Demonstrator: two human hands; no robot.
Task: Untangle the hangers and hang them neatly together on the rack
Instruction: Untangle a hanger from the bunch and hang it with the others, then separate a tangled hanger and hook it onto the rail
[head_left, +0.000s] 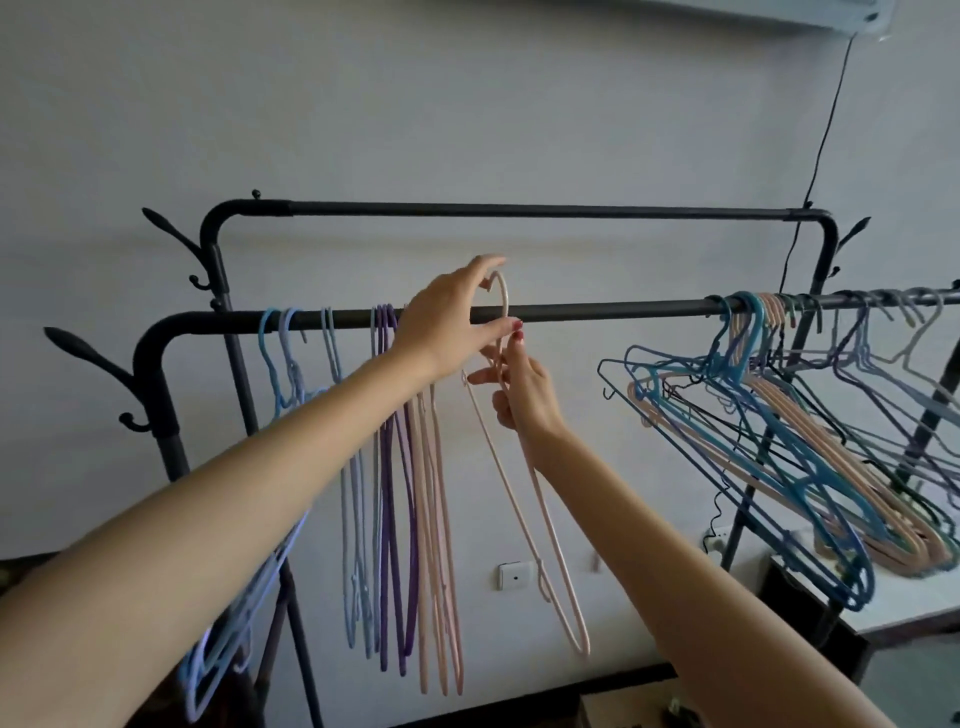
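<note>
Two hands, left (447, 325) and right (524, 395), both pinch one pink hanger (524, 519) at the rack's front rail (597, 310).

The right end of the front rail (597, 309) runs out of the picture, so the last hangers there are cut off. The tangled hangers (769, 447) on the right overlap so thickly that their number cannot be told. The left hand (447, 325) covers the rail and the hooks of the pink hangers (439, 545) behind it; whether the hook of the held pink hanger (524, 493) touches the rail cannot be told. The left forearm hides part of the pale blue hangers (234, 613). The white unit (779, 15) at the top is cropped.
</note>
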